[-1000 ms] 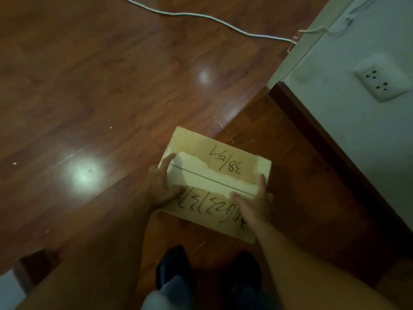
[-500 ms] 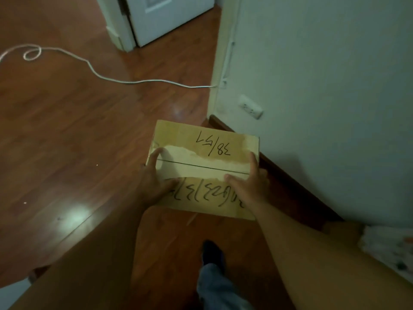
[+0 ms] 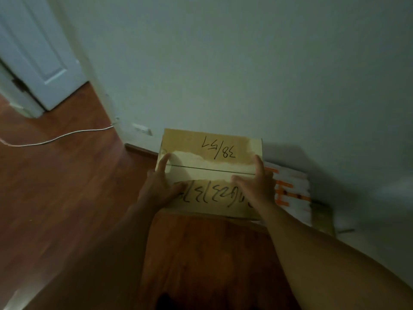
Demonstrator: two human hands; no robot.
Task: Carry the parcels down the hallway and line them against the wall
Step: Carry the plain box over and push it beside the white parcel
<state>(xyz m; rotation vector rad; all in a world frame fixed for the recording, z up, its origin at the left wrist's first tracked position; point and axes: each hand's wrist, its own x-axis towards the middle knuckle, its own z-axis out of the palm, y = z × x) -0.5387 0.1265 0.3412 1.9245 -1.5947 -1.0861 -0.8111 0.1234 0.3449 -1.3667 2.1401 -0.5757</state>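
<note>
A tan cardboard parcel (image 3: 210, 173) with black handwriting on top is gripped at its sides by the left hand (image 3: 159, 186) and right hand (image 3: 257, 186), held above the wooden floor (image 3: 67, 186), near the pale wall (image 3: 223, 63) and a white-and-orange parcel (image 3: 292, 193).

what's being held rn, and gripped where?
A cardboard box, held in both hands: left hand on its left end, right hand on its right end, fingers on top.

Both bare arms extended forward, left hand (image 3: 159, 189) and right hand (image 3: 257, 186) clasping inward, thumbs up
</note>
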